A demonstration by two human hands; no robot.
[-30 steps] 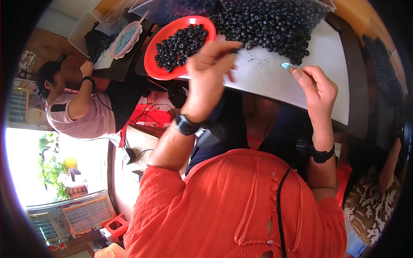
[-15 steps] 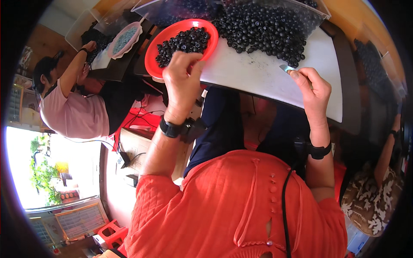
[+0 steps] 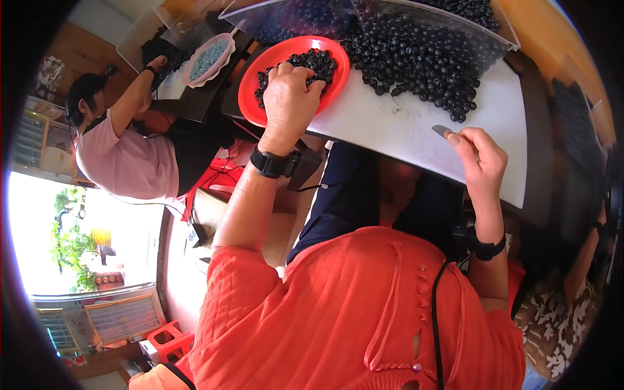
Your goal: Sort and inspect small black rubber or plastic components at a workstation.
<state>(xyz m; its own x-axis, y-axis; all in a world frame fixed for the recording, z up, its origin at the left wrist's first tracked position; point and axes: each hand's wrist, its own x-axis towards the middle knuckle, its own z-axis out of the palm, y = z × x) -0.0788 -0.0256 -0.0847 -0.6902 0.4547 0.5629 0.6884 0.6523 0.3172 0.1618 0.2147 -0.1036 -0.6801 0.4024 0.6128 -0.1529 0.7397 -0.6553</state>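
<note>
My left hand (image 3: 289, 101) is over a red plate (image 3: 249, 104), its bent fingers reaching down among small black ring-shaped pieces (image 3: 318, 63). The thumb stands apart from the fingers, and I see nothing held between them; some fingertips are hidden. To the right, my right hand (image 3: 482, 159) pinches a small thin grey blade (image 3: 442, 130) between thumb and fingers. The blade points left, above the white board (image 3: 383, 127). Just beyond it lies a large heap of similar black round pieces (image 3: 416, 62).
Clear plastic bins (image 3: 448, 19) hold more black pieces behind the heap. At the left a person in a pink top (image 3: 130, 156) works beside a pink basin (image 3: 195, 77) of bluish bits. Another person's patterned sleeve (image 3: 559, 325) shows at the lower right. A black cable (image 3: 437, 312) hangs down my front.
My left hand has gone from a closed pinch at the plate's near side to reaching in among the pieces. My right hand still holds the blade. The whole view has shifted slightly.
</note>
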